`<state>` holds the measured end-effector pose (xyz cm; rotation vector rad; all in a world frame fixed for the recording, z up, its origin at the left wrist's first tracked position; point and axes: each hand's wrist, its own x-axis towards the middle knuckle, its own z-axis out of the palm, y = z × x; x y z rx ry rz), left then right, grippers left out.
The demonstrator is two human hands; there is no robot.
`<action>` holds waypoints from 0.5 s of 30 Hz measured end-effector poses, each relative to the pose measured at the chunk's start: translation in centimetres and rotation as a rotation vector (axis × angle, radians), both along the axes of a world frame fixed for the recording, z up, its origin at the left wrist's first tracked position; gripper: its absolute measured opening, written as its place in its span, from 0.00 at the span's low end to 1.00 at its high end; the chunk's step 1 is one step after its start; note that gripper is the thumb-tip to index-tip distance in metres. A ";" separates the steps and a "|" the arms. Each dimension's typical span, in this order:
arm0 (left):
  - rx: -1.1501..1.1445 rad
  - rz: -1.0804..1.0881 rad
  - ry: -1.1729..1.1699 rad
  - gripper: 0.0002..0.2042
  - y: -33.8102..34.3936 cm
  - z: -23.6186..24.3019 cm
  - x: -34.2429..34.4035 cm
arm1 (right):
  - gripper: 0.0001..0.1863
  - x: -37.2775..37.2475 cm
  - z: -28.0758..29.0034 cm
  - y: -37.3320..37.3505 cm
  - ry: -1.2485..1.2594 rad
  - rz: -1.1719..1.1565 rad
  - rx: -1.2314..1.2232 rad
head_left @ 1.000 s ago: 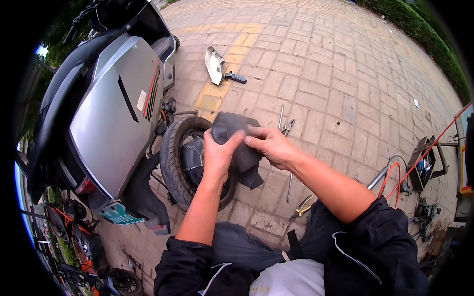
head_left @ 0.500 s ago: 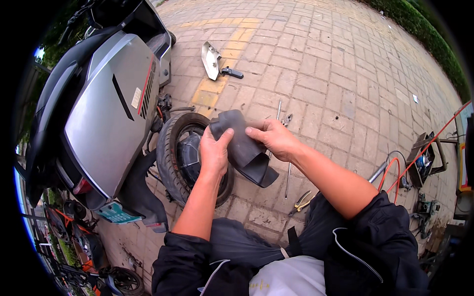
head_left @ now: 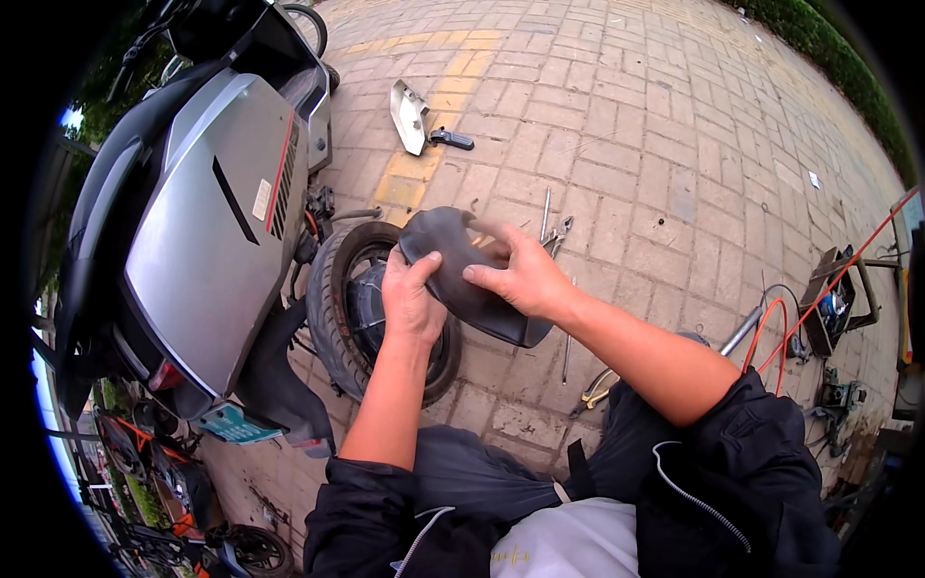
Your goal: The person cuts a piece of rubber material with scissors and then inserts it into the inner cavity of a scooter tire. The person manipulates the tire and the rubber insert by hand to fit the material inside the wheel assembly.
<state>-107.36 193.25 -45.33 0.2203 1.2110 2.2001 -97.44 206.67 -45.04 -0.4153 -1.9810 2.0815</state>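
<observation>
A curved, flattened piece of black rubber inner tube [head_left: 453, 275] is held in front of me, over the paving. My left hand [head_left: 412, 297] grips its left side, thumb pressed on top. On the other side, my right hand [head_left: 528, 276] has its thumb on the rubber and its fingers, partly blurred, bent round the far edge. Just behind and left of my left hand stands a scooter wheel [head_left: 333, 308] with a black tyre and a dark hub. The underside of the rubber is hidden.
A silver scooter [head_left: 207, 212] fills the left side. Pliers [head_left: 595, 390] with yellow handles and a long metal rod [head_left: 567, 356] lie near my knees. A pale body panel [head_left: 409, 118] is farther off. At right are a red hose [head_left: 819, 299] and a tool box [head_left: 831, 306].
The rubber piece has been turned and bent into a more rounded shape. My right hand's fingers have spread and shifted along its far edge; my left hand has moved slightly left.
</observation>
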 end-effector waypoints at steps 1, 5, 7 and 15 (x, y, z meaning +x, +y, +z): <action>0.006 -0.003 -0.034 0.18 -0.1 0.3 0.0 | 0.28 0.0 0.2 0.3 -0.036 0.009 0.069; -0.445 -0.048 0.037 0.24 -1.0 0.9 -1.2 | 0.24 -1.1 0.0 3.9 -0.049 0.009 -0.001; -0.646 0.087 0.639 0.27 -1.4 0.7 -1.1 | 0.21 -0.8 0.9 5.7 -0.079 -0.015 -0.264; -0.769 -0.171 1.620 0.43 1.1 4.8 2.5 | 0.14 -2.3 3.5 7.9 -0.369 0.285 0.041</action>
